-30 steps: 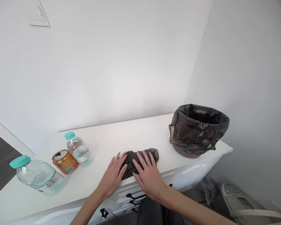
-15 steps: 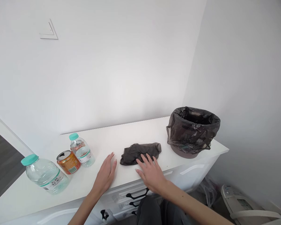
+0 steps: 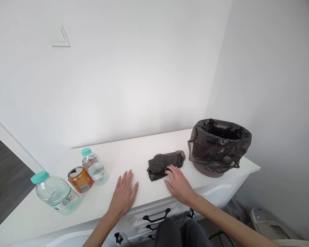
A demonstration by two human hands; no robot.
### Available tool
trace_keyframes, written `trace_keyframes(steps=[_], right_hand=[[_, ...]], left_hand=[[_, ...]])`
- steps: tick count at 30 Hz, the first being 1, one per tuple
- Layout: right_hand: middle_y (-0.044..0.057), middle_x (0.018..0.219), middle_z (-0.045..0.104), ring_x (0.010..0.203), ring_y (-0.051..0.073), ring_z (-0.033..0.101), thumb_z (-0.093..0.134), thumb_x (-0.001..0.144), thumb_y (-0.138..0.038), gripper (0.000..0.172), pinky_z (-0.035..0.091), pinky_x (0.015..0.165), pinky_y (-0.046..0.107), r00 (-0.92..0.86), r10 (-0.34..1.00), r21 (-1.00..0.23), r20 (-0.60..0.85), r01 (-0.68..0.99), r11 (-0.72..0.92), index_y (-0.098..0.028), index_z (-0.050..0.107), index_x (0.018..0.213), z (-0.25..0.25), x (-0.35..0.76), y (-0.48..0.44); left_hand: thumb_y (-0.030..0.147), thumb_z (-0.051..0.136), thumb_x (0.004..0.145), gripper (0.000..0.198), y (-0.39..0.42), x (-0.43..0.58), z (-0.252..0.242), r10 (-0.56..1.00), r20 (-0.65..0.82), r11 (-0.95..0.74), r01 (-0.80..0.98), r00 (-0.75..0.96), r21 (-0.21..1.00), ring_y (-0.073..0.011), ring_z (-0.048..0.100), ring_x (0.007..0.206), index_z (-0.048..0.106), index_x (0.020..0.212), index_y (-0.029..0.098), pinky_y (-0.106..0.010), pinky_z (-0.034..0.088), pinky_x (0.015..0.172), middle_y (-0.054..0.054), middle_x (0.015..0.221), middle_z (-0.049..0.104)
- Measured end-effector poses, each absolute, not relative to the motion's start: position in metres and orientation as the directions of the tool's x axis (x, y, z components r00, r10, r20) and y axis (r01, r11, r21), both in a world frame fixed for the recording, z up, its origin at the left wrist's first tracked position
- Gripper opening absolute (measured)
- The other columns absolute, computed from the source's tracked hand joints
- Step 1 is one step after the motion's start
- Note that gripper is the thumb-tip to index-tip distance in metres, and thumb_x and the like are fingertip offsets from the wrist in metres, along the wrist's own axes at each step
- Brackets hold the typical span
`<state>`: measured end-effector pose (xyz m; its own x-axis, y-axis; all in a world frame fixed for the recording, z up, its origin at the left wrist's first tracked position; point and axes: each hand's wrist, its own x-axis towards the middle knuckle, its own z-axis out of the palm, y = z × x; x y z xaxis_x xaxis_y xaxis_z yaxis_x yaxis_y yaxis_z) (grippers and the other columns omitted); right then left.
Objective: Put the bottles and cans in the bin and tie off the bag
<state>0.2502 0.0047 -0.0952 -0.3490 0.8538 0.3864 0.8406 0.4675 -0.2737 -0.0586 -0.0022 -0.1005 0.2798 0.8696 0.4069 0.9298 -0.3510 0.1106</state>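
Observation:
A bundled black plastic bag (image 3: 161, 165) lies on the white cabinet top (image 3: 134, 151). My right hand (image 3: 179, 183) is at its near right edge, fingers extended and touching the plastic without being wrapped round it. To the left of the bag, my left hand (image 3: 123, 195) rests flat on the surface, fingers spread, holding nothing. Beyond it on the left stand a small clear bottle (image 3: 95, 168) with a teal cap, an opened orange can (image 3: 81, 179) and a larger clear bottle (image 3: 58, 193), also teal-capped.
A trash bin (image 3: 209, 169) lined with a black bag (image 3: 218, 147) stands at the right end of the cabinet. Drawers with black handles (image 3: 157, 216) are below the front edge. A pale appliance (image 3: 267, 224) sits on the floor at the lower right. White walls rise behind.
The black bag bundle has shifted right along the cabinet top with my right hand, closer to the bin. My left hand has turned flatter and its fingers have spread. The view has shifted slightly.

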Motion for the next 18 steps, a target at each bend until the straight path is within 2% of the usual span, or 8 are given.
trace_keyframes(steps=[4, 9, 13, 18], right_hand=[[0.019, 0.152, 0.048, 0.149, 0.037, 0.036, 0.034, 0.106, -0.039, 0.047, 0.033, 0.121, 0.061, -0.264, 0.851, -0.293, 0.453, 0.858, 0.422, -0.02, 0.056, 0.143, -0.094, 0.237, -0.024], [0.015, 0.166, 0.032, 0.154, 0.046, 0.024, 0.037, 0.103, -0.061, 0.06, 0.025, 0.119, 0.07, -0.213, 0.919, -0.33, 0.33, 0.886, 0.324, -0.03, 0.049, 0.153, -0.1, 0.208, -0.042], [0.015, 0.171, 0.021, 0.156, 0.049, 0.014, 0.027, 0.102, -0.067, 0.07, 0.014, 0.12, 0.072, -0.14, 0.96, -0.367, 0.244, 0.903, 0.225, -0.025, 0.048, 0.155, -0.107, 0.194, -0.015], [0.019, 0.171, 0.018, 0.157, 0.044, 0.012, 0.019, 0.104, -0.064, 0.075, 0.009, 0.123, 0.065, -0.026, 0.985, -0.384, 0.17, 0.919, 0.09, -0.017, 0.047, 0.155, -0.102, 0.204, 0.055]], left_hand=[[0.047, 0.038, 0.105, 0.059, -0.002, -0.058, -0.1, 0.866, 0.413, -0.356, 0.928, 0.283, 0.112, -0.0295, 0.034, 0.154, 0.038, 0.156, 0.019, -0.056, 0.028, 0.126, -0.014, 0.162, 0.045], [0.046, 0.039, 0.105, 0.056, -0.003, -0.056, -0.096, 0.867, 0.411, -0.354, 0.929, 0.282, 0.11, -0.029, 0.035, 0.154, 0.041, 0.154, 0.019, -0.056, 0.028, 0.126, -0.013, 0.162, 0.046], [0.045, 0.039, 0.104, 0.055, -0.005, -0.054, -0.092, 0.88, 0.391, -0.338, 0.935, 0.271, 0.113, -0.0293, 0.035, 0.154, 0.044, 0.151, 0.016, -0.056, 0.03, 0.126, -0.015, 0.161, 0.046], [0.043, 0.04, 0.104, 0.052, -0.005, -0.054, -0.091, 0.879, 0.393, -0.336, 0.936, 0.27, 0.109, -0.0294, 0.036, 0.153, 0.047, 0.148, 0.016, -0.056, 0.031, 0.125, -0.014, 0.161, 0.047]])
